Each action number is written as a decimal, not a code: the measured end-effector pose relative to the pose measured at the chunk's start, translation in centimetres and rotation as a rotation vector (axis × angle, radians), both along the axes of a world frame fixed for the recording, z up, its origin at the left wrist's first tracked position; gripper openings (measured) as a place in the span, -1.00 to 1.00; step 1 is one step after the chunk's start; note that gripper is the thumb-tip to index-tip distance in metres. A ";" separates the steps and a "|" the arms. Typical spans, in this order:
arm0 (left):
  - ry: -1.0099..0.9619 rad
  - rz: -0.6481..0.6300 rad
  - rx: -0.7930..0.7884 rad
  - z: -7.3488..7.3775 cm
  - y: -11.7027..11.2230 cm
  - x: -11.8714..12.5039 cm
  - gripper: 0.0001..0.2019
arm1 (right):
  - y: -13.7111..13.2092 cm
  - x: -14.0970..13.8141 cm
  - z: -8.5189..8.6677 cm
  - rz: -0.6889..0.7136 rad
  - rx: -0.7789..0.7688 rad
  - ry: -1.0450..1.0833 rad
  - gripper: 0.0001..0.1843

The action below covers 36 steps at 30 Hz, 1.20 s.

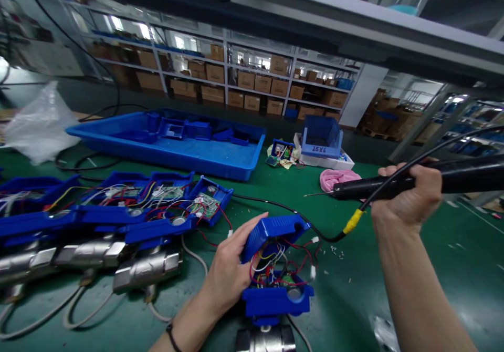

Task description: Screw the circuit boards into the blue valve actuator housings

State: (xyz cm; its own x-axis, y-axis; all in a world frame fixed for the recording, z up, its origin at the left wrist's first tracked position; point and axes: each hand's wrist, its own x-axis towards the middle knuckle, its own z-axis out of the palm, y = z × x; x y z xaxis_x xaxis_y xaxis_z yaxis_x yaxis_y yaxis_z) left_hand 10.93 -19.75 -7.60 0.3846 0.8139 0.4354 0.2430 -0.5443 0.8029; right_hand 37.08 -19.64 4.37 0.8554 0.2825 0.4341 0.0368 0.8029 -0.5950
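My left hand (232, 262) grips the upper blue housing (271, 230), which is tilted up over a lower blue housing (275, 302). Red, white and yellow wires run between the two halves, around a circuit board partly hidden inside. Below them a metal valve body (265, 340) shows at the bottom edge. My right hand (409, 194) is wrapped round a black electric screwdriver (354, 188), held above the bench at the right. Its thin bit points left, apart from the housing. A black cable with yellow tape (352, 221) hangs across the front of the hand.
Several opened blue housings on metal valves (149, 272) stand in a row at the left. Behind is a blue tray (165, 152) with blue parts. A pink cloth (339, 178), a blue bin (322, 135) and scattered small screws (338, 252) lie on the green bench.
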 end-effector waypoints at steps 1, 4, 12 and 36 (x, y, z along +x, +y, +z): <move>-0.003 -0.017 0.041 0.0 0.1 0.0 -0.60 | 0.1 -0.5 0.4 0.044 0.010 0.002 -0.90; 0.009 -0.049 0.121 -0.1 0.2 -0.1 -0.58 | 0.0 -2.3 1.2 0.173 0.021 -0.020 -0.93; -0.005 -0.093 0.191 -0.6 0.1 -0.2 -0.46 | -0.9 -6.4 1.3 0.336 -0.035 -0.099 -0.96; -0.040 -0.097 0.056 0.0 0.0 0.0 -0.63 | -1.2 -6.7 1.3 0.320 -0.061 -0.097 -0.88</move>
